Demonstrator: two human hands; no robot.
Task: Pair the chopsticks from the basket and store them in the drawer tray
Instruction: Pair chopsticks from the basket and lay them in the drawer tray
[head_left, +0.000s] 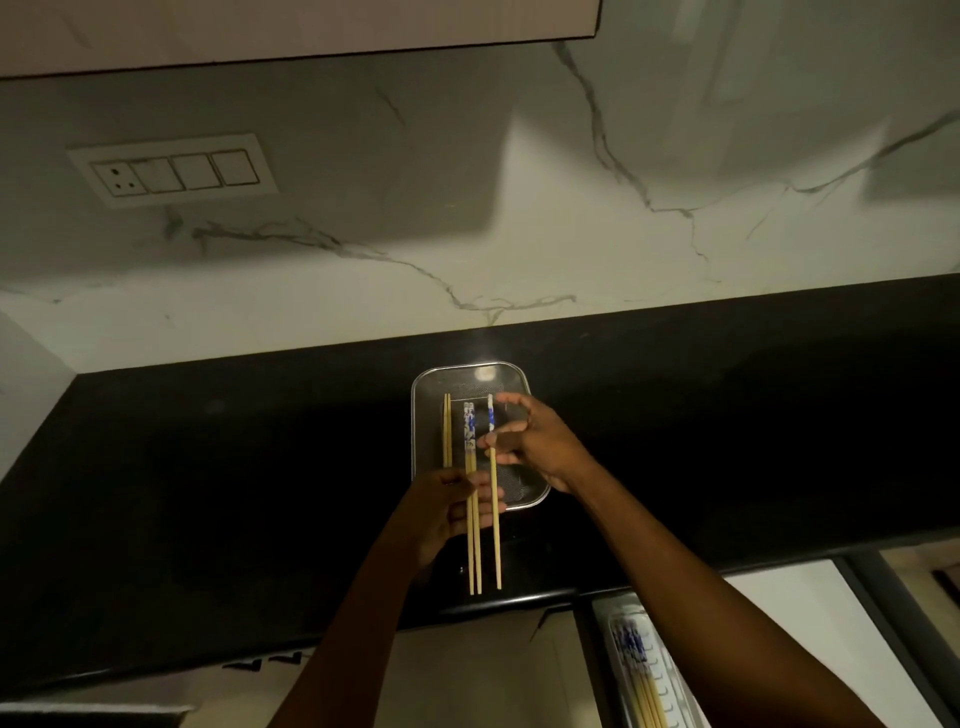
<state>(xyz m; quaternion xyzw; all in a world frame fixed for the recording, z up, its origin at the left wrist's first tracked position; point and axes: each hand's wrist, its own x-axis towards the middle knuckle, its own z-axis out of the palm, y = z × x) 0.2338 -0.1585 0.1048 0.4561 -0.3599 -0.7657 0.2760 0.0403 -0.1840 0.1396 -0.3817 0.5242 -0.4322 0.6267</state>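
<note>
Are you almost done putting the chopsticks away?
Partly. Some chopsticks already lie in the drawer tray. The left hand holds a blue-patterned pair over the basket, and the right hand pinches a single matching chopstick. A plain pair beside them still needs storing.

The left arm stretches up from the bottom edge, a little left of the middle. The right arm stretches in from the lower right corner. Both forearms are bare. Near the centre, the left grip holds several chopsticks, fingers under them and thumb on top. The right grip pinches a single chopstick between thumb and forefinger, with its other fingers spread.
</note>
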